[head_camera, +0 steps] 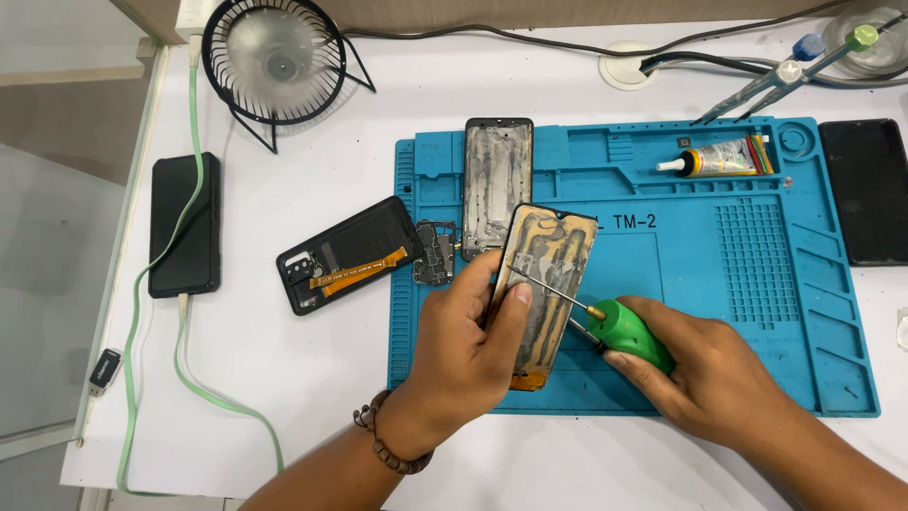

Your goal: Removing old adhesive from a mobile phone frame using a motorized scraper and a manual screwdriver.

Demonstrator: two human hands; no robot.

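Both hands work above the blue mat's (719, 284) front edge: left hand (463, 350) grips the near-upright phone screen panel (547, 284), right hand (709, 378) clasps a green screwdriver (619, 331) pointing left.

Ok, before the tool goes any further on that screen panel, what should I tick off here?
1. Left hand grips the screen panel firmly by its edge: ok.
2. Right hand holds the green-handled tool: ok.
3. Tool tip rests on the panel's back face: ok.
4. Panel held over the blue mat, not past the table edge: ok.
5. Loose parts, the phone frame and back cover, lie apart from both hands: ok.
6. Old glue fully scraped off the panel: cannot tell.
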